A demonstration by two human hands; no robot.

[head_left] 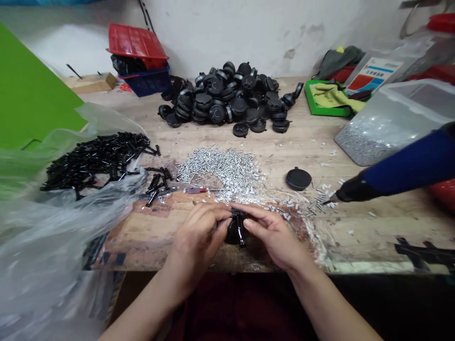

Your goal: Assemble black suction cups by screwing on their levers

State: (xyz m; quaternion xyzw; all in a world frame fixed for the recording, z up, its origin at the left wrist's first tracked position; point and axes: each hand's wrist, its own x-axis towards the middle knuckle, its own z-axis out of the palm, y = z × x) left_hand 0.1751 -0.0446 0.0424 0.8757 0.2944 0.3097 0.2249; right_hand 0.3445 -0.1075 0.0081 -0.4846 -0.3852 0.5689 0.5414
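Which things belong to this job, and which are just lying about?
Likely job things: held round black part, glossy black piece, heap of glossy pieces, pile of round parts, silver screws, blue driver.

Probably lying about: red basket, green tray, yellow cloth.

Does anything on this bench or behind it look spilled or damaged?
Small white pieces lie strewn right of the screw pile, some near the blue power tool, as if spilled. The wall has a discoloured patch, perhaps chipped.

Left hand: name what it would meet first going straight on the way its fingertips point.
The black round part right at the fingertips of the left hand; beyond it, probably the right hand, though depth is hard to judge here.
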